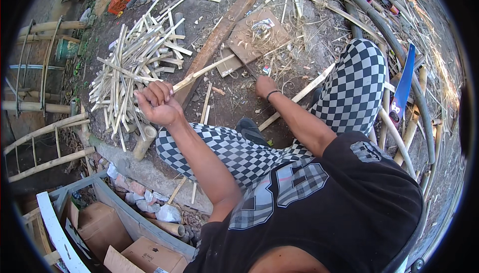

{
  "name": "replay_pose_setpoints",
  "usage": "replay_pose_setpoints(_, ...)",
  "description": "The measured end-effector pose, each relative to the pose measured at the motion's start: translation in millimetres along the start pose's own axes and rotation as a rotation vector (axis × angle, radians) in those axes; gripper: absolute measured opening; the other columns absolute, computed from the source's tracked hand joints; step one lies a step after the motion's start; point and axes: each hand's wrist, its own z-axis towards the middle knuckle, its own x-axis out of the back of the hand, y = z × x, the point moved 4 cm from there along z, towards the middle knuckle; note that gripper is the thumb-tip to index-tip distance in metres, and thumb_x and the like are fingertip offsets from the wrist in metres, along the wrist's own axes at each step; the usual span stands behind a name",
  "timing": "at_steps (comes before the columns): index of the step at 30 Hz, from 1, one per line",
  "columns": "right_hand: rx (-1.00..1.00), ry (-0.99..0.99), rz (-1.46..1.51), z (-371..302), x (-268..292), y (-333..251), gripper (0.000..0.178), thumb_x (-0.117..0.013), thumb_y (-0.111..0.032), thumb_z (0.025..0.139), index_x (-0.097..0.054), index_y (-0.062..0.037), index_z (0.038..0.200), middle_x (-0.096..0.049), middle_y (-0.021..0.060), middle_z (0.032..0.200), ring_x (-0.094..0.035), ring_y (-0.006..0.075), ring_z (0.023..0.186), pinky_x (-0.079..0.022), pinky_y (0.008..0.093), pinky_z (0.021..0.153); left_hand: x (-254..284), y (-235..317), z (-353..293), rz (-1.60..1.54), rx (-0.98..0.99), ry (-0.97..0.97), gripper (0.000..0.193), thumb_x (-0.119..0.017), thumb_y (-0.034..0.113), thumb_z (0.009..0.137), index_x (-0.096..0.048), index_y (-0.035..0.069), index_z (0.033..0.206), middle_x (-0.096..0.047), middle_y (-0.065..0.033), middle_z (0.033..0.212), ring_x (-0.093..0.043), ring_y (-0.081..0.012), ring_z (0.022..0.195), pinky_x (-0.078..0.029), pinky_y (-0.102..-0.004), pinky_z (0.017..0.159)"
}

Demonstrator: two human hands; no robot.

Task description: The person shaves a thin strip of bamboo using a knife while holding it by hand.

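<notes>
My left hand is closed, palm up, around one end of a pale bamboo strip. The strip slants away to the upper right, across a brown wooden beam. My right hand makes a fist around a knife, whose thin dark blade points up and left toward the strip's far end; its handle is hidden in my fingers. Beyond both hands lies a piece of brown cardboard with curled shavings on it. Left of the beam is a loose heap of split bamboo sticks.
My legs in checkered trousers are folded around the work spot. A blue tapered saw-like blade leans at the right among bamboo poles. A short bamboo stump sits by my left knee. Cardboard boxes stand lower left.
</notes>
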Motion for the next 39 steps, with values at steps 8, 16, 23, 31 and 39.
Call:
replay_pose_setpoints(8,0.403,0.099,0.165,-73,53,-112,0.028,-0.054,-0.023,0.092,-0.068,0.0017,0.09,-0.067,0.0296,0.086,-0.066,0.0477,0.082,-0.053,0.0533,0.077,1,5,-3,-0.018,0.038,-0.066,0.057,-0.032,0.046,0.106,-0.028,0.014,0.058,-0.025,0.0016,0.05,-0.02,-0.0088,0.045,-0.019,-0.0242,0.045)
replay_pose_setpoints(16,0.185,0.124,0.136,3,8,-46,0.025,-0.054,-0.016,0.087,-0.068,0.003,0.094,-0.068,0.0291,0.09,-0.068,0.0461,0.088,-0.055,0.0522,0.081,-13,-2,-1,-0.027,0.095,-0.165,0.055,-0.033,0.042,0.106,-0.025,0.015,0.058,-0.02,0.0032,0.048,-0.013,-0.0086,0.043,-0.013,-0.0253,0.043)
replay_pose_setpoints(23,0.356,0.089,0.106,-39,13,-90,0.022,-0.051,-0.016,0.09,-0.061,0.003,0.093,-0.069,0.028,0.089,-0.068,0.0445,0.089,-0.054,0.0532,0.08,0,8,-3,0.0,0.105,-0.062,0.055,-0.032,0.041,0.105,-0.023,0.016,0.058,-0.019,0.0034,0.048,-0.012,-0.009,0.043,-0.014,-0.0256,0.043)
replay_pose_setpoints(31,0.195,0.002,-0.061,22,-21,-37,0.03,-0.052,-0.02,0.089,-0.071,0.0043,0.094,-0.067,0.0319,0.093,-0.065,0.0469,0.094,-0.053,0.0517,0.085,-10,1,1,-0.023,0.113,-0.083,0.055,-0.034,0.041,0.105,-0.023,0.016,0.058,-0.019,0.0032,0.048,-0.013,-0.0092,0.043,-0.014,-0.0258,0.043)
replay_pose_setpoints(39,0.02,0.011,0.139,26,-21,13,0.032,-0.054,-0.024,0.088,-0.069,0.0042,0.087,-0.066,0.033,0.096,-0.067,0.0442,0.094,-0.053,0.0498,0.085,-7,2,-3,-0.01,0.084,-0.021,0.056,-0.034,0.046,0.104,-0.024,0.017,0.058,-0.02,0.0039,0.048,-0.013,-0.0085,0.042,-0.014,-0.0249,0.043)
